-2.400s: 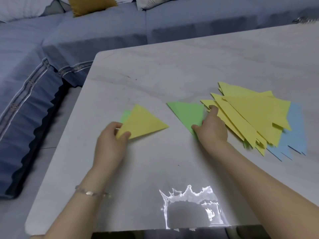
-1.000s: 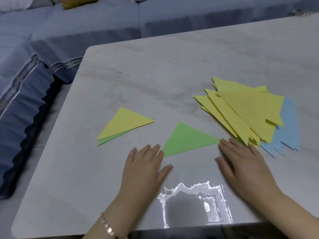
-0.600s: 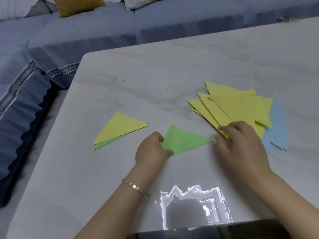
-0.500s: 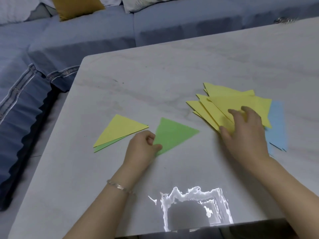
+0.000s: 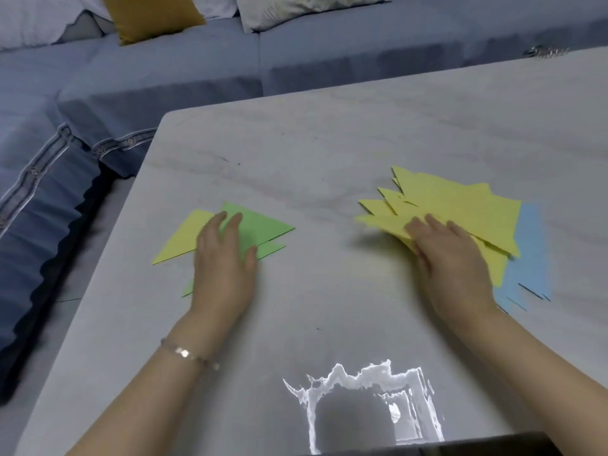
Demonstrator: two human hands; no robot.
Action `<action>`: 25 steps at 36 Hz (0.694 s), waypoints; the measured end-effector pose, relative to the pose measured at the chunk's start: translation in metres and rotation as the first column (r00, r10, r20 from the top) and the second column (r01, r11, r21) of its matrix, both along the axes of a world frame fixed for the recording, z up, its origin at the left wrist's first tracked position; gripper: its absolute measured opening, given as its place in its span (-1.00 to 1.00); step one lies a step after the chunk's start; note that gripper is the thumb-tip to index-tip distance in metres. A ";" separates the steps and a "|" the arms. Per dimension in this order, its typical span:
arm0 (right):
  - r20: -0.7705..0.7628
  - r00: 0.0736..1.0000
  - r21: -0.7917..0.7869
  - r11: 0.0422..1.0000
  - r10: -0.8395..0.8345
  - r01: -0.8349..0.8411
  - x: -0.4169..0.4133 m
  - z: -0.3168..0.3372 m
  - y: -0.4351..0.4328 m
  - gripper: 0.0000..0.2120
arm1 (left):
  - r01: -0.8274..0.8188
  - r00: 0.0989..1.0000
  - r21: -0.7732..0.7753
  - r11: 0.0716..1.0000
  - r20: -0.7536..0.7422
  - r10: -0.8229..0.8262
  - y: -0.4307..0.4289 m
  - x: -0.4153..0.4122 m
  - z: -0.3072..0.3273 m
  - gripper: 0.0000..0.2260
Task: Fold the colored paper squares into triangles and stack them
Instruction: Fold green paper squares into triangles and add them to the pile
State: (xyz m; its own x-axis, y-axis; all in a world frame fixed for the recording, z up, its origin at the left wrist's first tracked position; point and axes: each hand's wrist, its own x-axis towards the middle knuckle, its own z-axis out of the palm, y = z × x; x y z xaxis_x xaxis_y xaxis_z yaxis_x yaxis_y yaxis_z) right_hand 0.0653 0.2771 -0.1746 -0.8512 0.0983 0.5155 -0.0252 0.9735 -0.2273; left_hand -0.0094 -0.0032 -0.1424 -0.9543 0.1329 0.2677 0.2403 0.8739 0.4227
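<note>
A green folded triangle (image 5: 260,225) lies on top of a yellow triangle (image 5: 182,240) at the table's left, with another green triangle's edge showing beneath. My left hand (image 5: 223,258) rests flat on that stack, fingers straight. To the right sits a loose pile of yellow paper squares (image 5: 460,209) over light blue sheets (image 5: 529,258). My right hand (image 5: 444,255) lies on the pile's near left part, fingers spread on a yellow sheet that sticks out to the left and looks blurred.
The grey marble table (image 5: 329,143) has its left edge beside a blue sofa (image 5: 164,80) with a mustard cushion (image 5: 151,14). A bright reflection (image 5: 362,399) glares near the table's front edge. A small metallic object (image 5: 546,51) lies at the far right.
My left hand carried the green triangle left and laid it on the yellow triangle, then flattened over it. My right hand went onto the yellow pile and a yellow sheet has shifted leftward.
</note>
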 end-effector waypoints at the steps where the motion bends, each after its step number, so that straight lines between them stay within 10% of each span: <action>1: -0.013 0.992 0.019 0.992 0.127 -0.126 0.001 -0.003 -0.007 -0.62 | 0.068 0.996 0.020 0.998 -0.052 -0.067 0.008 0.009 -0.003 -0.61; 8: 0.208 0.840 -0.059 0.864 0.501 -0.500 0.009 -0.026 -0.064 -0.59 | 0.411 0.910 -0.001 0.912 -0.061 -0.410 0.041 0.065 -0.032 -0.63; 25: 0.488 0.802 0.024 0.913 0.344 -0.406 0.047 -0.017 -0.046 -0.43 | 0.540 0.841 -0.271 0.797 0.188 -0.507 0.029 0.095 -0.059 -0.37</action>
